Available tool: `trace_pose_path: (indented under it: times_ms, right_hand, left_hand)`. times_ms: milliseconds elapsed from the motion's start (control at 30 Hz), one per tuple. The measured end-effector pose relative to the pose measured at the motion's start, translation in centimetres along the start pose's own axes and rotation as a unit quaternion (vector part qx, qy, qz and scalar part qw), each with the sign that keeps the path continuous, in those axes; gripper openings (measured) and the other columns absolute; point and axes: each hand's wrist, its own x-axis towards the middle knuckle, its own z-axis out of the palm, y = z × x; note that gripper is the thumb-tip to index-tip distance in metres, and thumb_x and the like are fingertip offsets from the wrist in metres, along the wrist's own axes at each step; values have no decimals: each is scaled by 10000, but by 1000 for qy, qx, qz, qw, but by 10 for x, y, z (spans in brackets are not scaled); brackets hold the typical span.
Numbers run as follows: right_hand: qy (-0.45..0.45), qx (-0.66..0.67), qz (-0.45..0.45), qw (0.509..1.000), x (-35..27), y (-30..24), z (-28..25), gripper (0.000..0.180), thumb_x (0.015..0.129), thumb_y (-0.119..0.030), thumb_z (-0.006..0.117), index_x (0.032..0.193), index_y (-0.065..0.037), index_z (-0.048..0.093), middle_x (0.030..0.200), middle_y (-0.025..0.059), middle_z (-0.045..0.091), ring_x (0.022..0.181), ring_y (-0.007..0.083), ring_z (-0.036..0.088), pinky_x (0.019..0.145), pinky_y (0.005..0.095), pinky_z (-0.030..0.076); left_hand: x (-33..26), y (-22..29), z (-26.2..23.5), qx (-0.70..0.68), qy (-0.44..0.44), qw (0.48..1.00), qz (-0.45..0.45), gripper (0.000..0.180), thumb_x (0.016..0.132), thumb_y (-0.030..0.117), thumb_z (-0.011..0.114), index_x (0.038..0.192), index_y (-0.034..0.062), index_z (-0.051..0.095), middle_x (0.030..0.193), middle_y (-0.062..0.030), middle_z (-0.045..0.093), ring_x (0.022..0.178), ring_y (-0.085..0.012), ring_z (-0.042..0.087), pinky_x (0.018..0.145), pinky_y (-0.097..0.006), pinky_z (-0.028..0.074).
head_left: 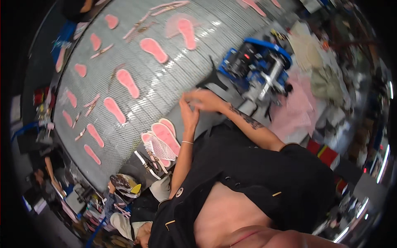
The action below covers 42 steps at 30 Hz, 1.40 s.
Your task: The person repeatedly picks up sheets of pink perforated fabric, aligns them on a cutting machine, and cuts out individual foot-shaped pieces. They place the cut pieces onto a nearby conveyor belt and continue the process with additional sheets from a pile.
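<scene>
1. the two hands meet just above the near edge of the grey mesh surface (173,78). the left hand (189,113) stands upright with its fingers (184,103) close together, and the right hand (203,99) reaches across, its fingers touching the left hand's fingertips. if something small is pinched between them, i cannot tell; nothing shows there.
2. the nearest work is the small stack of pink insoles (165,138) lying just below the left hand at the surface's edge, overlapping one another. a white netted piece (159,149) lies on top of the stack. neither hand touches them.
3. further out, many single pink insoles (127,82) lie spread flat over the mesh, well apart, in loose rows. thin pink strips (101,51) lie between some of them.
4. judging from how things lie, most of the laying-out looks done: the mesh is largely covered, while the stack by the hands looks to be what is left to place. that is a guess from the layout only.
5. a blue machine (256,68) stands just right of the hands, at the surface's edge, with pale pink sheet material (295,111) beside it.
6. another person (45,173) is at the lower left, amid clutter too blurred to name.
</scene>
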Motion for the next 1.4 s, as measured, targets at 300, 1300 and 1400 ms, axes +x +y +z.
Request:
trace_pose_path:
  times_ms: [300,1300,1400]
  right_hand:
    - [381,-98,396,830,-352,-19,-55,358,861,-123,603,1207,-29,594,1109,156,655,1036,275,628,900,342,477]
    - [303,-332,63,891,-424,-31,-98,351,854,-138,630,1198,-68,645,1322,149,536,1273,366,431,1075,465,323]
    - [334,-187,153,911,-421,-50,-90,463,882,-262,633,1304,-84,566,1423,145,443,1341,303,371,1103,433,301]
  left_hand:
    - [-84,36,71,-73,-227,970,47,655,842,-9,605,1433,45,328,1289,-168,498,1015,-218,604,850,-327,494]
    - [-161,180,234,-339,-361,849,-184,420,976,266,543,1303,6,505,1284,-68,558,1164,-162,513,920,-283,444]
    - [-153,184,221,-185,-352,913,-87,265,932,147,560,1158,28,633,1287,-107,576,1198,-220,522,979,-327,420]
